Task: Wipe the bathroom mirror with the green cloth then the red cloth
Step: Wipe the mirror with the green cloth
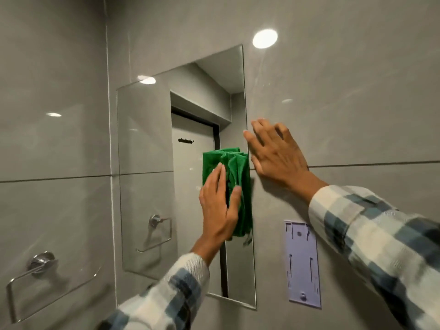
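Our left hand (217, 208) presses the bunched green cloth (234, 167) against the mirror (145, 186) with straight fingers, near its 3 o'clock edge. Our right hand (277, 153), at 2 o'clock from the cloth, rests on the tiled wall (357, 103), fingers spread and holding nothing.

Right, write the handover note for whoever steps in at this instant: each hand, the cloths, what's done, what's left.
Left hand: fingers straight, pressing the bunched green cloth flat against the mirror, near its right edge at about mid-height.
Right hand: open, palm flat on the tiled wall just right of the mirror, holding nothing.
Red cloth: not in view.
Done: green wipe under way; how much glass is covered cannot be told.
Left: finish the green pass, then fetch the red cloth and wipe the mirror again.
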